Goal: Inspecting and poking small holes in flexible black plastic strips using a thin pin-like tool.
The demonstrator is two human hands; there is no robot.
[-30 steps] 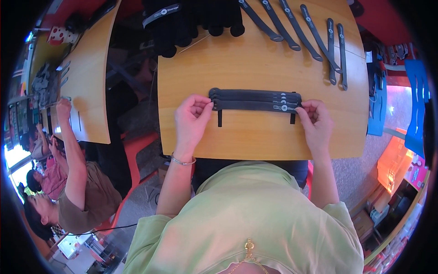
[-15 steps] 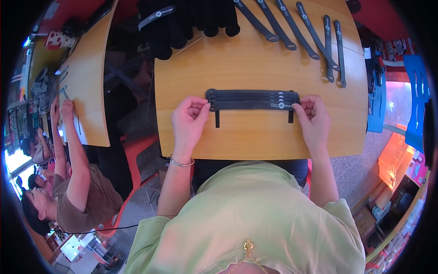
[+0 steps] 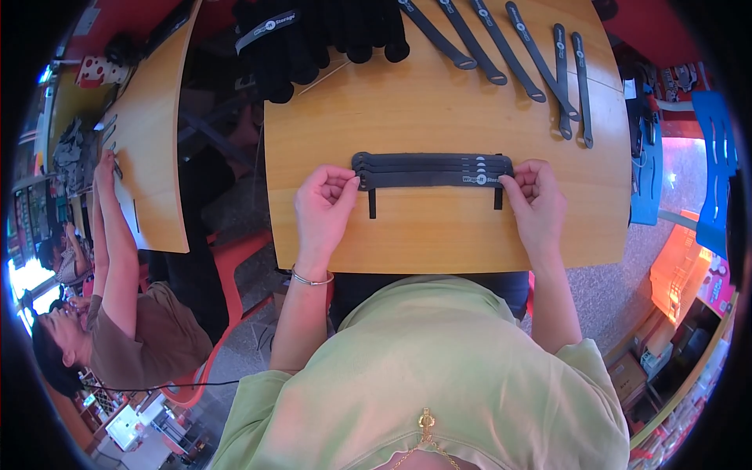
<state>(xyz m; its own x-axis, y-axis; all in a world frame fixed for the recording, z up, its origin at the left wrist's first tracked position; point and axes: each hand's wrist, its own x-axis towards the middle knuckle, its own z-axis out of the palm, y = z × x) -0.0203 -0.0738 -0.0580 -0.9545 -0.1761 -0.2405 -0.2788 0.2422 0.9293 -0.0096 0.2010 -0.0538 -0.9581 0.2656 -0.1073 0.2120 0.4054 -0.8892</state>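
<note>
Four stepped straps: dark grey slot-ended straps (image 3: 431, 174), as far as their edges can be counted, overlapping between your two hands.
Left hand: your left hand (image 3: 325, 205) pinches the stack's slotted left end, thumb nearest you.
Right hand: your right hand (image 3: 540, 205) grasps the other end, thumb on the nearest strap, other fingers curled; how firmly, you cannot tell from here.
Reason for the hold: taking both ends probably keeps the layers straight and evenly stepped.
Crosswise strips: a left black strip (image 3: 372, 205) and a right black strip (image 3: 498, 200) poke out toward you just inside your hands, seemingly running beneath the stack, perhaps as guides.
Loose straps: six single grey straps (image 3: 517, 63) lie fanned beyond your right hand, probably spread for easy picking.
Dark bundles: black bundles (image 3: 307, 66) sit beyond your left hand, a grey band (image 3: 268, 30) across one, likely binding it.
Containers: an orange crate (image 3: 672, 270) and a cardboard box (image 3: 627, 379) stand well right of your right hand; their contents cannot be made out.
</note>
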